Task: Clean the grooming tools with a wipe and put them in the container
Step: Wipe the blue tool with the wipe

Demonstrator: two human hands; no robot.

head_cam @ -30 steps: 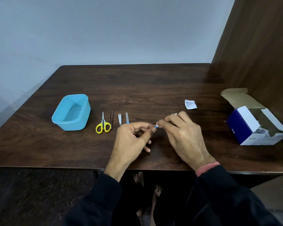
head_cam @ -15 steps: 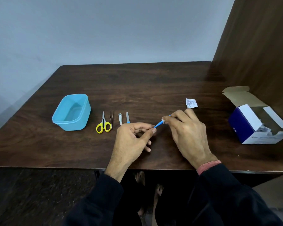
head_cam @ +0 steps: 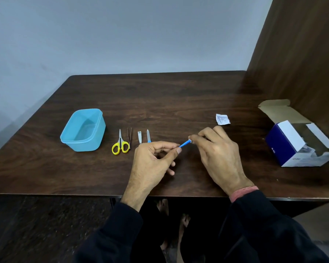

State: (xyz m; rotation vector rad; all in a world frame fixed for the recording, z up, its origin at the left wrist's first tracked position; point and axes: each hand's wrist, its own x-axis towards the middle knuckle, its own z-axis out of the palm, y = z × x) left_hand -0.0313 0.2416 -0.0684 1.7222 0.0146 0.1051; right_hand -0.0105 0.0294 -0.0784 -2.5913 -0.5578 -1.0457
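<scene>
Light-blue container (head_cam: 83,130), yellow-handled scissors (head_cam: 120,143), dark wood-grain table (head_cam: 160,95)

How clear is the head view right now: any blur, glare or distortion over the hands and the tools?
Head view: the left hand and right hand are fairly sharp, the blue-handled tool between them small but legible; soft sheen on the table at the back, no harsh glare; wide-angle bending curves the table edges; the open box at right sits in dimmer light.
</scene>
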